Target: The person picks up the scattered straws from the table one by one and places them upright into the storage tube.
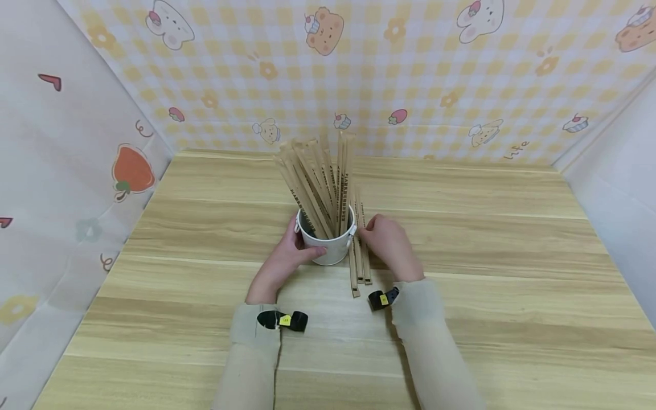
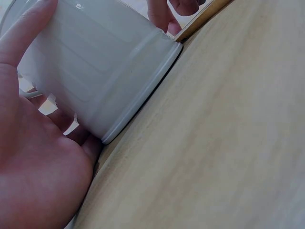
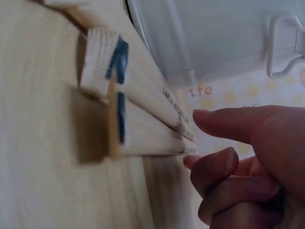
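Observation:
My left hand (image 1: 292,253) grips a white metal bucket (image 1: 330,250), its thumb across the front and its fingers round the side. Many paper-wrapped straws (image 1: 320,188) with dark print stand fanned out in it. Just right of the bucket, several more wrapped straws (image 1: 360,267) lie lengthwise on the table. Over these bends my right hand (image 1: 392,242), pinching at them between thumb and fingertips. In the right wrist view the near straw ends (image 3: 143,124) stick out toward the camera, one casting a shadow on the wood. Part of the bucket's handle loop (image 3: 276,47) shows there too.
The wood-grain table (image 1: 487,239) spreads out on both sides of the bucket. Behind it hangs a yellow checked cloth (image 1: 374,74) with cartoon prints. White printed sheeting (image 1: 61,188) closes the left side, and a pale sheet (image 1: 615,165) the right.

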Available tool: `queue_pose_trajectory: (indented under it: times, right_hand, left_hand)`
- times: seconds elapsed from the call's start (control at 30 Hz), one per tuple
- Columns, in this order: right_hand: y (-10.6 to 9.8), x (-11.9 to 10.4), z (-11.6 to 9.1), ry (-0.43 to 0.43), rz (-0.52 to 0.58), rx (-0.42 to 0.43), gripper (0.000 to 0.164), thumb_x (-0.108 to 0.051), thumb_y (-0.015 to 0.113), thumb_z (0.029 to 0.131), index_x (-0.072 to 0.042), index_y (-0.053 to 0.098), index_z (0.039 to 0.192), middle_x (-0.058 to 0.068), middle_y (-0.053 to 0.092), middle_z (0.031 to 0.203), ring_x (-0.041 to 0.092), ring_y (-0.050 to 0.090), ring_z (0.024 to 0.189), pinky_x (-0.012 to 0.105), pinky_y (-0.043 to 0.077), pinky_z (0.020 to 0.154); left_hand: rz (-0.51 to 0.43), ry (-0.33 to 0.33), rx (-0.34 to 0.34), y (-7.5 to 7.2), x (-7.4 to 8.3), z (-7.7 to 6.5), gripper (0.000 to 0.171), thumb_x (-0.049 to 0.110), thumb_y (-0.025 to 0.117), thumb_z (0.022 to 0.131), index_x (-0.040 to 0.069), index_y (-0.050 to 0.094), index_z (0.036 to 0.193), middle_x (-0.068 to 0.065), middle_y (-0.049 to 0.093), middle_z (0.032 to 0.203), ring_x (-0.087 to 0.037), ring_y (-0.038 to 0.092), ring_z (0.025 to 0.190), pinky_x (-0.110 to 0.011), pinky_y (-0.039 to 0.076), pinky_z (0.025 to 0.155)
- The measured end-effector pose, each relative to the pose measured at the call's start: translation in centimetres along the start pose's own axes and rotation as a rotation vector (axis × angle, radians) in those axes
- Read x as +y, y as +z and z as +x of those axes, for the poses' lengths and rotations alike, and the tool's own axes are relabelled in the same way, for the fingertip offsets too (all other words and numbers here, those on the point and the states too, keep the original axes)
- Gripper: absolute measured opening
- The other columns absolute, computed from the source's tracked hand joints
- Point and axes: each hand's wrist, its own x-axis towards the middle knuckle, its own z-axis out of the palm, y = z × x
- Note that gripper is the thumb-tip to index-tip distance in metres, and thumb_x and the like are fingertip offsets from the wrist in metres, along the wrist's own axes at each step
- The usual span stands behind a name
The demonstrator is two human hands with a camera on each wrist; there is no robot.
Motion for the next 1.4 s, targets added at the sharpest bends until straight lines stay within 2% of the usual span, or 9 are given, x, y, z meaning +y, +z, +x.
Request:
queue_pose_trajectory:
  times: [0.13,0.27,0.37,0.5,0.7,0.93,1.1,1.3,1.4]
  right_hand:
    - [0.2,-0.1,-0.1,0.000,-0.012,0.009,0.034,-0.044,0.052,0.084,-0.010,0.057,0.081,0.002,0.059,0.073,0.018,0.053,0.064,0.029,0.043,0.056]
    - [0.2,-0.3,-0.2,-0.008,-0.008,-0.007,0.033,-0.042,0.053,0.083,-0.010,0.056,0.074,0.001,0.057,0.067,0.017,0.052,0.059,0.029,0.042,0.053]
    - [0.2,-0.5,-0.3,-0.012,0.000,-0.021,0.032,-0.040,0.054,0.083,-0.011,0.057,0.069,0.001,0.056,0.062,0.016,0.050,0.055,0.028,0.040,0.050]
    - [0.2,-0.6,-0.3,-0.015,-0.012,-0.023,0.034,-0.039,0.054,0.083,-0.012,0.057,0.064,0.000,0.055,0.059,0.016,0.049,0.053,0.028,0.039,0.048]
    - [0.1,-0.6,-0.3,-0.006,-0.030,-0.034,0.039,-0.040,0.052,0.085,-0.012,0.055,0.057,-0.001,0.051,0.054,0.015,0.046,0.049,0.028,0.037,0.046]
    - [0.0,-0.7,-0.4,-0.003,-0.036,-0.050,0.045,-0.036,0.049,0.087,-0.013,0.043,0.048,-0.003,0.037,0.045,0.015,0.038,0.042,0.028,0.033,0.041]
    - [0.0,-0.6,-0.4,-0.002,-0.033,-0.055,0.044,-0.037,0.050,0.086,-0.012,0.045,0.051,-0.002,0.039,0.047,0.014,0.038,0.042,0.027,0.033,0.041]
    - [-0.4,-0.2,-0.5,0.033,0.026,-0.078,0.035,-0.039,0.051,0.086,-0.010,0.052,0.067,0.002,0.051,0.061,0.017,0.046,0.053,0.029,0.039,0.049]
    - [-0.8,0.1,-0.5,0.039,0.043,-0.055,0.032,-0.038,0.051,0.087,-0.009,0.053,0.072,0.003,0.053,0.065,0.018,0.047,0.056,0.030,0.039,0.050]
  left_hand:
    - [-0.009,-0.012,0.002,-0.1,-0.3,0.2,0.097,0.007,0.072,0.072,0.019,0.006,0.143,-0.013,0.024,0.142,-0.026,0.027,0.128,-0.037,0.024,0.104]
    - [-0.010,-0.006,0.004,-0.5,-1.6,0.5,0.097,0.010,0.073,0.071,0.026,0.009,0.142,-0.008,0.027,0.141,-0.022,0.030,0.126,-0.034,0.026,0.103]
    - [-0.011,-0.011,0.006,-0.4,-1.3,0.5,0.096,0.010,0.073,0.072,0.026,0.009,0.142,-0.008,0.028,0.140,-0.022,0.031,0.125,-0.034,0.028,0.102]
    - [-0.030,-0.018,0.002,0.0,-0.1,0.1,0.096,0.005,0.071,0.072,0.020,0.008,0.143,-0.011,0.027,0.140,-0.025,0.031,0.126,-0.036,0.027,0.102]
    - [-0.022,0.002,-0.003,0.0,-0.1,0.1,0.097,0.007,0.071,0.072,0.019,0.006,0.143,-0.014,0.026,0.140,-0.027,0.030,0.126,-0.037,0.027,0.102]
    - [-0.017,-0.009,0.003,0.0,-0.1,0.1,0.097,0.008,0.071,0.072,0.020,0.006,0.143,-0.013,0.024,0.142,-0.027,0.028,0.127,-0.037,0.025,0.103]
    - [-0.012,-0.010,0.006,0.1,0.0,0.0,0.098,0.009,0.072,0.072,0.019,0.005,0.143,-0.013,0.022,0.143,-0.027,0.026,0.128,-0.037,0.023,0.104]
    - [-0.008,-0.027,0.013,0.1,0.1,0.0,0.096,0.007,0.071,0.072,0.020,0.007,0.143,-0.012,0.025,0.141,-0.025,0.029,0.127,-0.035,0.025,0.103]
    - [-0.001,-0.031,0.015,0.1,0.1,0.0,0.096,0.006,0.071,0.072,0.019,0.007,0.143,-0.012,0.026,0.141,-0.025,0.029,0.127,-0.034,0.025,0.103]
